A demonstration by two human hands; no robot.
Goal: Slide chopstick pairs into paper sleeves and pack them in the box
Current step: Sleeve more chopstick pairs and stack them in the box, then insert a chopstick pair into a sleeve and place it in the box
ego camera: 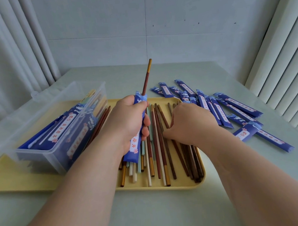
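One pale green table (157, 215) carries everything. On its left side a clear plastic box (42, 152) stands on a flat yellow board (12, 184). Filled blue sleeves (65, 123) lie slanted inside the box.

Just to the right of the box sits a yellow tray (154, 190). It holds a heap of loose chopsticks (161, 160), brown, cream and pale blue, some with gold ends, most lying lengthwise toward the person. Further right, on the bare table beside the tray, a scatter of flat blue paper sleeves (235, 107) overlap one another at angles.

Both forearms reach in over the tray. The left hand (127, 123) is raised above the heap with its fingers and thumb wrapped round a blue paper sleeve (135, 148), held tilted with its open end up and away. A reddish-brown chopstick (146, 77) with a gold tip stands out of that open end, well over half its length showing.

The right hand (188, 123) lies palm down on the right part of the heap, its fingertips among the dark brown sticks. It may be pinching one, but its own back hides the fingers, so I cannot tell whether it grips anything.
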